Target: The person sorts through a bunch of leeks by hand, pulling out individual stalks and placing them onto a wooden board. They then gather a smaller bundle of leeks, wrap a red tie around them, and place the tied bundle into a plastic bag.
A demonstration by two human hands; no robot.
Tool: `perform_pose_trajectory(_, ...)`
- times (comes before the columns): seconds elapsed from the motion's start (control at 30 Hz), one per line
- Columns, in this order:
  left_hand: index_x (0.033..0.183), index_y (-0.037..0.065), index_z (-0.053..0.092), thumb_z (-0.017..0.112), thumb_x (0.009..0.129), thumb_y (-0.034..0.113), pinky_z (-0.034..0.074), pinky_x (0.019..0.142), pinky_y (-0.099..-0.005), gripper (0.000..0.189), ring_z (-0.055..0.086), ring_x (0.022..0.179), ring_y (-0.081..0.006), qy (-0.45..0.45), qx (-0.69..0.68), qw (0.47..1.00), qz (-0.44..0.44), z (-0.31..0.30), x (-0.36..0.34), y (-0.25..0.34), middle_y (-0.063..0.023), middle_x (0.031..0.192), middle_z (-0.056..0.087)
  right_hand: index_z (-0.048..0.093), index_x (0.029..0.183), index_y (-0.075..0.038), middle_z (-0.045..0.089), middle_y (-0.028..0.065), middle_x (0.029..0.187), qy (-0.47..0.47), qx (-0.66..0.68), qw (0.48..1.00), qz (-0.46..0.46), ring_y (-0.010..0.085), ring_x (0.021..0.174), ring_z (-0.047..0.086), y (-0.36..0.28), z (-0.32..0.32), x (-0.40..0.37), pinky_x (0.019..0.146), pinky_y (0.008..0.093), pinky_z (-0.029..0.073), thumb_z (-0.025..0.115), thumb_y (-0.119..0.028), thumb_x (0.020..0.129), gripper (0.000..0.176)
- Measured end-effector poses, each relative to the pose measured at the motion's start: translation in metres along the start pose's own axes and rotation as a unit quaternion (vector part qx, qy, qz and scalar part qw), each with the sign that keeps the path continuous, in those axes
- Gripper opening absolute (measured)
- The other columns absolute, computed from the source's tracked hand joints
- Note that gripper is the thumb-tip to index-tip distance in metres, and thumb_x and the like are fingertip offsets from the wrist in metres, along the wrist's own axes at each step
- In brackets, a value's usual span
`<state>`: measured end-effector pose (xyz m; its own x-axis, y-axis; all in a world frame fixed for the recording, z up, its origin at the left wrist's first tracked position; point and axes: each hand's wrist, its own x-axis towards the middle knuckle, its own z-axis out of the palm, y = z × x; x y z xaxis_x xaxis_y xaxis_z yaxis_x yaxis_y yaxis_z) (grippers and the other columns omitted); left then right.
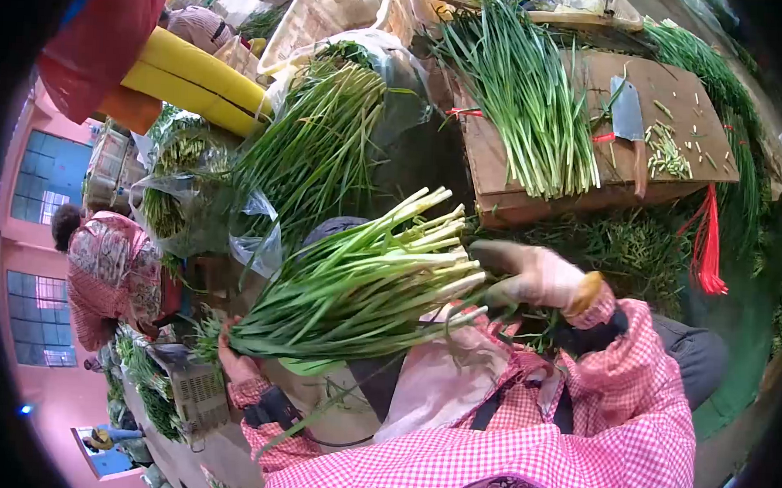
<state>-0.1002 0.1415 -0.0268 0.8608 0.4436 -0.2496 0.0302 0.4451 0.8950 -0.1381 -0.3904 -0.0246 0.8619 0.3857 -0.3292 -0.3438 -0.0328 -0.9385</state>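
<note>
A thick bunch of long green stalks with pale ends (363, 286) lies across my lap. My left hand (239, 359) is wrapped round its leafy end at the left, fingers partly hidden under the leaves. At the pale cut ends on the right, my right hand (533, 276) wears a glove with dark fingertips. Its fingers are apart, slightly blurred, and hold nothing. Beyond it, another green bunch (536, 111) rests on a cardboard-covered box (506, 201), beside a cleaver (627, 110) with a wooden handle and scattered cut stalk ends (667, 153).
Red ties (710, 249) hang off the box's right edge. Loose greens (327, 119) fill a plastic bag at the upper left. A plastic crate (331, 19) stands behind it. Another person (115, 271) bends over at the left. Trimmings (626, 250) litter the floor.
</note>
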Motion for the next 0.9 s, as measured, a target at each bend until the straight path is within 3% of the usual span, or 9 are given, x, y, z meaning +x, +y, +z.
perform_pose_trajectory(0.17, 0.108, 0.001, 0.052, 0.043, 0.088, 0.019, 0.045, 0.088, -0.0454, 0.029, 0.056, 0.096, -0.0283, 0.036, -0.016, 0.992, -0.119, -0.007, -0.019, -0.009, -0.0128, 0.111, 0.055, 0.061, 0.105, -0.005, 0.063, 0.0046, 0.096, 0.073, 0.059, 0.993, 0.068, 0.0109, 0.085, 0.056, -0.011, 0.047, 0.016, 0.077, 0.0278, 0.045, 0.068, -0.018, 0.075, 0.033)
perform_pose_trajectory(0.2, 0.109, 0.003, 0.054, 0.044, 0.087, 0.02, 0.044, 0.088, -0.0504, 0.029, 0.055, 0.099, -0.0318, -0.043, 0.142, 0.989, 0.022, -0.018, -0.022, -0.025, -0.0138, 0.114, 0.055, 0.063, 0.102, -0.005, 0.064, 0.0061, 0.092, 0.064, 0.141, 0.987, 0.052, 0.0124, 0.082, 0.057, -0.028, 0.041, 0.002, 0.075, 0.0267, 0.046, 0.067, -0.014, 0.076, 0.028)
perform_pose_trajectory(0.27, 0.112, 0.006, 0.056, 0.044, 0.086, 0.022, 0.038, 0.092, -0.054, 0.032, 0.052, 0.104, -0.035, -0.049, 0.186, 0.981, 0.007, -0.049, -0.017, -0.04, -0.0142, 0.117, 0.054, 0.062, 0.094, 0.0, 0.064, 0.0096, 0.084, 0.163, -0.344, 0.845, -0.375, 0.0137, 0.073, 0.059, -0.008, 0.001, 0.005, 0.069, 0.025, 0.048, 0.061, -0.009, 0.078, 0.018)
perform_pose_trajectory(0.33, 0.112, 0.007, 0.056, 0.043, 0.087, 0.024, 0.035, 0.094, -0.0545, 0.034, 0.049, 0.107, -0.0351, 0.022, -0.003, 0.993, -0.114, -0.054, -0.005, -0.053, -0.0145, 0.119, 0.053, 0.06, 0.09, 0.003, 0.064, 0.011, 0.076, 0.294, 0.24, 0.925, -0.028, 0.0119, 0.06, 0.06, -0.017, -0.029, -0.021, 0.057, 0.0233, 0.049, 0.063, -0.009, 0.073, 0.021)
perform_pose_trajectory(0.37, 0.112, 0.007, 0.056, 0.042, 0.087, 0.025, 0.034, 0.095, -0.0545, 0.034, 0.049, 0.109, -0.0347, 0.058, -0.111, 0.977, -0.172, -0.039, -0.009, -0.054, -0.0144, 0.119, 0.053, 0.06, 0.098, 0.002, 0.064, 0.0153, 0.086, 0.275, 0.068, 0.952, 0.111, 0.0196, 0.075, 0.063, -0.016, -0.045, -0.024, 0.067, 0.0301, 0.05, 0.069, -0.025, 0.07, 0.04)
perform_pose_trajectory(0.47, 0.111, 0.007, 0.057, 0.042, 0.087, 0.027, 0.032, 0.096, -0.0544, 0.035, 0.047, 0.111, -0.0339, -0.078, 0.142, 0.987, -0.019, -0.092, 0.014, -0.083, -0.0141, 0.119, 0.053, 0.054, 0.113, -0.001, 0.055, 0.0187, 0.113, 0.185, -0.469, 0.856, -0.113, 0.0339, 0.109, 0.049, -0.025, -0.023, -0.034, 0.095, 0.0386, 0.036, 0.069, -0.047, 0.061, 0.071)
perform_pose_trajectory(0.57, 0.111, 0.007, 0.057, 0.043, 0.086, 0.028, 0.033, 0.097, -0.0521, 0.036, 0.047, 0.111, -0.0328, -0.012, -0.136, 0.977, -0.166, -0.053, -0.004, -0.074, -0.0142, 0.119, 0.054, 0.052, 0.114, -0.001, 0.057, 0.0184, 0.108, 0.202, -0.385, 0.88, -0.191, 0.0303, 0.104, 0.053, -0.052, 0.013, -0.017, 0.092, 0.0365, 0.039, 0.072, -0.044, 0.06, 0.071)
perform_pose_trajectory(0.7, 0.111, 0.003, 0.056, 0.041, 0.087, 0.029, 0.039, 0.093, -0.0498, 0.038, 0.052, 0.104, -0.0332, 0.016, -0.001, 0.995, -0.096, -0.047, -0.006, -0.074, -0.0159, 0.114, 0.056, 0.057, 0.109, -0.006, 0.063, 0.0027, 0.08, 0.115, 0.381, 0.917, 0.007, 0.0109, 0.062, 0.058, -0.034, 0.052, 0.023, 0.057, 0.0242, 0.047, 0.068, -0.018, 0.077, 0.036)
perform_pose_trajectory(0.9, 0.113, -0.004, 0.05, 0.04, 0.088, 0.026, 0.041, 0.091, -0.05, 0.041, 0.053, 0.1, -0.0355, -0.013, -0.079, 0.99, -0.115, -0.047, -0.023, -0.082, -0.0196, 0.111, 0.055, 0.055, 0.115, -0.001, 0.059, 0.0005, 0.075, -0.054, 0.133, 0.99, 0.0, 0.0057, 0.06, 0.052, -0.045, 0.056, 0.008, 0.053, 0.0212, 0.042, 0.069, -0.02, 0.073, 0.048)
